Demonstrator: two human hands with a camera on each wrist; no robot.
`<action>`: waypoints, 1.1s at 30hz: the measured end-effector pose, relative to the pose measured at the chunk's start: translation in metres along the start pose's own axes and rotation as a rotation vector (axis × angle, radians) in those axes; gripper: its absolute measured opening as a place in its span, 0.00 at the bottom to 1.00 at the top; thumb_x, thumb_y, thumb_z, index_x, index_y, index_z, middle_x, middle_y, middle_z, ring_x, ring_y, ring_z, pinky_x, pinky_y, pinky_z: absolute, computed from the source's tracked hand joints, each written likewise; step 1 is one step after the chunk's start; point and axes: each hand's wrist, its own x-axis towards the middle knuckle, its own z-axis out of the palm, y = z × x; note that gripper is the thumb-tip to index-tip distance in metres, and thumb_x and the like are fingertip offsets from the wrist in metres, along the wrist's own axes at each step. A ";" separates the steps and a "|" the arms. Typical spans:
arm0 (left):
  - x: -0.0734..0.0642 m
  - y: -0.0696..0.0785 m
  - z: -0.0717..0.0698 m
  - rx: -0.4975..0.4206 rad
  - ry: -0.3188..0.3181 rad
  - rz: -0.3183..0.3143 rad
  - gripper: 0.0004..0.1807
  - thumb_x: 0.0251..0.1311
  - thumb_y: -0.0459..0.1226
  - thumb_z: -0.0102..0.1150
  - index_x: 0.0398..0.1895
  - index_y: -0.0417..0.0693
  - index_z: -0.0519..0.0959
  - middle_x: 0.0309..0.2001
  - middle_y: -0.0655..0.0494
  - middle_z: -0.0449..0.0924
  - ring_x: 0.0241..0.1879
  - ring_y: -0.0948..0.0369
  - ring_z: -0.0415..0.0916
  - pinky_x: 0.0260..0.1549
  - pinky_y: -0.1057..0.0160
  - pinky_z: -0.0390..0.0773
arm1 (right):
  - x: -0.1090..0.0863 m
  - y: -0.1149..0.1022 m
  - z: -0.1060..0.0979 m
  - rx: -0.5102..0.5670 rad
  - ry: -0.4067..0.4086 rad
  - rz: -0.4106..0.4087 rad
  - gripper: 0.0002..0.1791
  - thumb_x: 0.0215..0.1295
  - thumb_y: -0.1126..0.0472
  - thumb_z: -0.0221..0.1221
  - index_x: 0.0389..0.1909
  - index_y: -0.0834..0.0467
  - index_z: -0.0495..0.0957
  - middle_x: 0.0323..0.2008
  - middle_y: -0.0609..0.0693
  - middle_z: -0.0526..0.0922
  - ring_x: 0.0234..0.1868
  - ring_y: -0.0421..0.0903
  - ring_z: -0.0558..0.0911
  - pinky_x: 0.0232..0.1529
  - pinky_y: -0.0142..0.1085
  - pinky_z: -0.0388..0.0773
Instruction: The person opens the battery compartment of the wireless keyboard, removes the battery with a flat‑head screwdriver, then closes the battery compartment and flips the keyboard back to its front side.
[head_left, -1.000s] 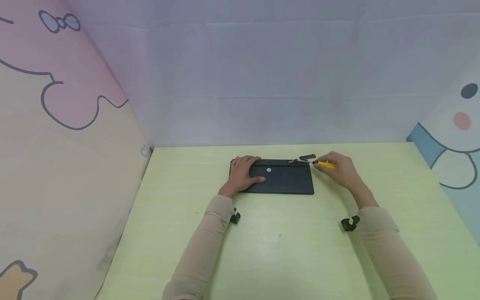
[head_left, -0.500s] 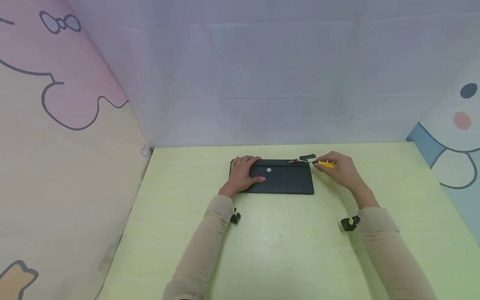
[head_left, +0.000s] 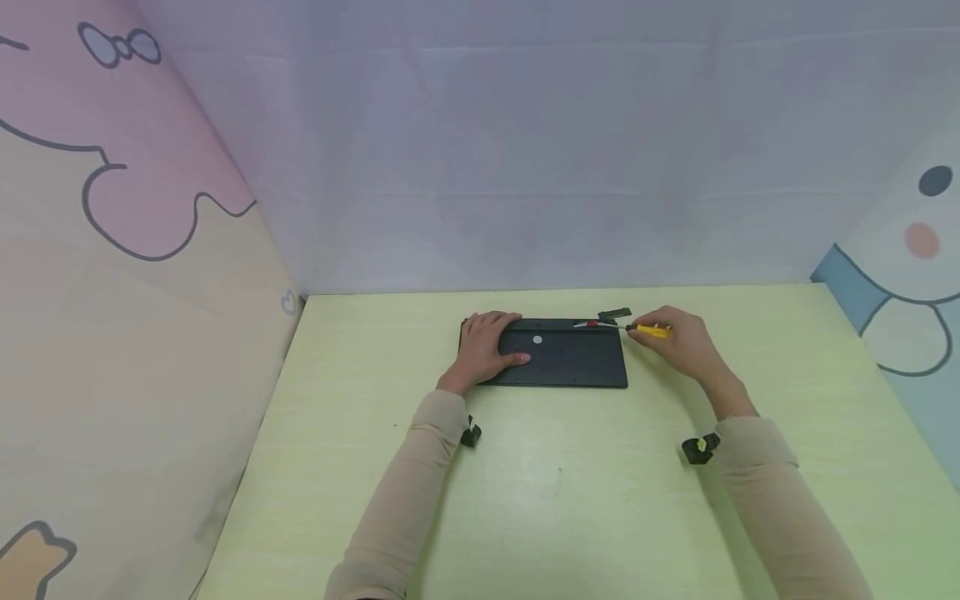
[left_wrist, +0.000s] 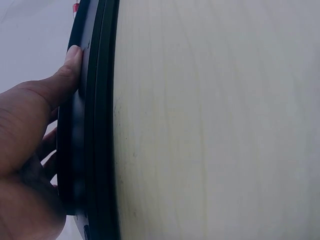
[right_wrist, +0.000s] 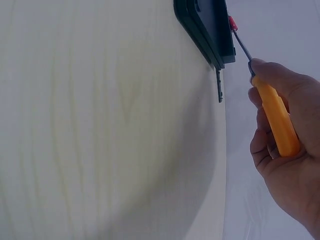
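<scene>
A black keyboard (head_left: pixel 567 364) lies face down on the table, its raised strip along the far side. My left hand (head_left: pixel 484 348) holds its left end, thumb on the underside and fingers bent over the far edge. In the left wrist view, the thumb (left_wrist: pixel 71 62) presses against the keyboard. My right hand (head_left: pixel 681 337) grips a screwdriver by its yellow handle (right_wrist: pixel 276 117). The metal shaft points left to a small red-and-silver piece (head_left: pixel 592 323) at the raised strip; its kind is unclear. A thin black cover (head_left: pixel 615 313) lies just beyond the keyboard's far right corner.
The pale yellow table (head_left: pixel 555 500) extends towards me and to both sides. A light curtain (head_left: pixel 525 167) hangs behind its far edge. Cartoon-printed panels (head_left: pixel 135 333) stand at left and right. Small black wrist cameras (head_left: pixel 700 448) sit by both cuffs.
The screwdriver's tip and the red-and-silver piece have shifted very slightly, with the piece lying a little flatter and further left. The left hand and the keyboard stay in place.
</scene>
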 end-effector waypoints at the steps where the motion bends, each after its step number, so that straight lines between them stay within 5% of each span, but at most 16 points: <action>1: 0.000 0.000 0.000 -0.003 0.000 0.001 0.42 0.60 0.57 0.69 0.76 0.59 0.66 0.73 0.51 0.69 0.76 0.51 0.62 0.81 0.42 0.46 | 0.000 -0.001 0.000 0.000 0.001 -0.001 0.16 0.67 0.53 0.68 0.49 0.59 0.87 0.50 0.60 0.87 0.55 0.61 0.82 0.59 0.60 0.77; 13: 0.002 0.001 -0.001 0.008 -0.004 -0.005 0.43 0.60 0.57 0.69 0.76 0.59 0.66 0.73 0.51 0.69 0.76 0.51 0.62 0.82 0.42 0.46 | -0.006 0.000 -0.006 -0.018 0.026 0.029 0.18 0.72 0.52 0.63 0.53 0.61 0.85 0.54 0.63 0.85 0.58 0.65 0.80 0.60 0.63 0.75; 17: 0.002 0.000 0.001 0.006 -0.006 -0.008 0.43 0.60 0.57 0.69 0.76 0.59 0.66 0.73 0.51 0.69 0.76 0.51 0.62 0.82 0.42 0.46 | -0.008 0.001 -0.009 -0.048 0.086 0.024 0.18 0.72 0.51 0.63 0.51 0.60 0.85 0.50 0.63 0.87 0.49 0.61 0.83 0.47 0.52 0.79; 21: 0.001 0.000 0.001 -0.005 -0.002 -0.004 0.43 0.60 0.57 0.69 0.76 0.58 0.66 0.73 0.51 0.69 0.76 0.51 0.62 0.82 0.42 0.46 | -0.009 0.004 -0.012 -0.073 0.137 0.022 0.17 0.71 0.51 0.64 0.49 0.59 0.86 0.45 0.61 0.89 0.40 0.56 0.82 0.35 0.38 0.71; 33: 0.001 -0.002 0.002 0.006 0.007 -0.002 0.43 0.60 0.58 0.69 0.76 0.58 0.66 0.73 0.52 0.69 0.77 0.51 0.61 0.82 0.42 0.46 | -0.018 0.021 -0.019 -0.095 0.163 0.140 0.21 0.73 0.51 0.60 0.51 0.66 0.82 0.45 0.68 0.86 0.40 0.61 0.83 0.33 0.35 0.72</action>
